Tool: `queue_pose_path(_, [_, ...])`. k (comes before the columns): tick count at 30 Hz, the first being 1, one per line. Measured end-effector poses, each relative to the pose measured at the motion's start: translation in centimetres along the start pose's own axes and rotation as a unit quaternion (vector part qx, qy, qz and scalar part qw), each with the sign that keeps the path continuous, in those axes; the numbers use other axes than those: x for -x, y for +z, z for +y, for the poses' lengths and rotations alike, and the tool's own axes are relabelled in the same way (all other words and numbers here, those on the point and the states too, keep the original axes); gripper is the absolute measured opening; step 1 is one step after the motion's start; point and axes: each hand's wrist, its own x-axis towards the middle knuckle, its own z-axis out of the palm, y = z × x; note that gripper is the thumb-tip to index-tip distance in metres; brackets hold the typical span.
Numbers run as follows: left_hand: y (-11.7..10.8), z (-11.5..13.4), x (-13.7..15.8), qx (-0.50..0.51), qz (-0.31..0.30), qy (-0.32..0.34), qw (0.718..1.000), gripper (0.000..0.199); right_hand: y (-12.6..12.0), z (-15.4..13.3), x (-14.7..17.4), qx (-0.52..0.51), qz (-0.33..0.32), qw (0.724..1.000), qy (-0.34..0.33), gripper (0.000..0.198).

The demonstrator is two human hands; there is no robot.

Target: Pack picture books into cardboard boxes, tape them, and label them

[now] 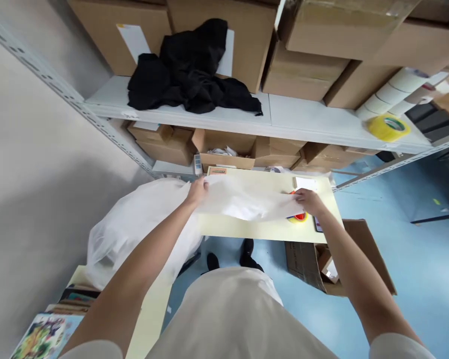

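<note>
Holding thin white sheet [247, 202] stretched over counter [262, 230] | left hand [197, 192], right hand [310, 202] grips clamped on opposite ends | long axis ran left-right between hands

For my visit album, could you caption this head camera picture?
Both hands, left and right, stretch a white plastic bag over a pale table below box-laden shelves.

Black garment [194, 70] on shelf [303, 117]; yellow tape roll [389, 127]; possibly books [48, 334].
</note>
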Motion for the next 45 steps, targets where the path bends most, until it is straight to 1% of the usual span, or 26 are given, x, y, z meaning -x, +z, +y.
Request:
queue_pose_path(3, [3.6,-0.7,-0.3,-0.015,-0.017,-0.041,0.999,0.029,2.8,2.5,-0.6,0.105,-0.051,0.993,0.005,0.027])
queue_pose_path(6, [6.6,-2.1,-0.4,-0.041,-0.038,-0.091,0.994,0.026,5.4,4.5,-1.4,0.191,-0.108,0.976,0.004,0.032])
queue_pose_path(9, [8.9,-3.2,-0.1,-0.067,-0.052,-0.137,0.987,0.028,7.7,6.1,-2.3,0.207,-0.17,0.963,-0.013,0.038])
queue_pose_path(12, [10.9,-3.8,0.5,-0.089,-0.057,-0.179,0.978,0.031,9.7,7.0,-3.1,0.218,-0.213,0.952,-0.027,0.048])
queue_pose_path(17, [13.7,-4.8,1.5,-0.11,-0.057,-0.227,0.966,0.037,12.5,7.9,-3.8,0.239,-0.245,0.939,-0.034,0.056])
queue_pose_path(19, [14.6,-5.2,1.8,-0.117,-0.051,-0.24,0.962,0.04,13.3,8.3,-3.6,0.233,-0.224,0.945,-0.053,0.06])
queue_pose_path(20, [14.9,-5.3,2.0,-0.118,-0.045,-0.242,0.962,0.043,13.7,8.5,-3.3,0.226,-0.201,0.951,-0.066,0.062])
queue_pose_path(23, [15.6,-5.0,2.7,-0.118,0.009,-0.213,0.97,0.054,14.7,8.6,-2.0,0.187,-0.112,0.971,-0.099,0.065])
queue_pose_path(25, [15.8,-4.2,3.6,-0.124,0.043,-0.159,0.978,0.061,15.5,8.3,-0.5,0.152,-0.081,0.978,-0.119,0.064])
queue_pose_path(26, [15.9,-3.8,4.1,-0.131,0.04,-0.122,0.983,0.063,16.0,8.0,0.3,0.136,-0.081,0.979,-0.13,0.063])
queue_pose_path(27, [16.0,-3.4,4.6,-0.139,0.016,-0.079,0.987,0.063,16.5,7.8,1.1,0.122,-0.089,0.979,-0.138,0.062])
queue_pose_path(29, [16.2,-2.9,5.8,-0.156,-0.069,0.01,0.985,0.064,17.7,7.4,2.5,0.107,-0.115,0.978,-0.135,0.064])
queue_pose_path(30, [16.3,-2.9,6.3,-0.166,-0.107,0.038,0.98,0.065,18.4,7.3,3.2,0.103,-0.125,0.979,-0.12,0.066])
queue_pose_path(31, [16.4,-3.1,6.8,-0.178,-0.136,0.051,0.973,0.067,19.0,7.2,3.7,0.101,-0.132,0.981,-0.1,0.067])
queue_pose_path(32, [16.6,-3.4,7.2,-0.191,-0.154,0.05,0.968,0.069,19.5,7.2,4.1,0.099,-0.136,0.982,-0.08,0.068])
queue_pose_path(34, [16.8,-4.3,7.8,-0.213,-0.171,0.029,0.961,0.072,20.3,7.3,4.7,0.093,-0.139,0.984,-0.053,0.068])
queue_pose_path(37, [17.0,-5.3,8.2,-0.226,-0.183,0.014,0.957,0.073,20.4,7.5,5.2,0.08,-0.141,0.986,-0.046,0.069])
queue_pose_path(39, [17.0,-5.5,8.3,-0.224,-0.185,0.013,0.957,0.073,20.1,7.4,5.3,0.065,-0.139,0.987,-0.046,0.067])
queue_pose_path(42, [16.9,-5.1,8.3,-0.199,-0.167,0.004,0.966,0.073,19.5,6.6,4.7,0.026,-0.109,0.993,-0.042,0.061])
queue_pose_path(45, [16.6,-4.5,7.3,-0.127,-0.123,0.005,0.984,0.071,19.4,4.2,2.5,-0.058,-0.063,0.996,-0.033,0.058])
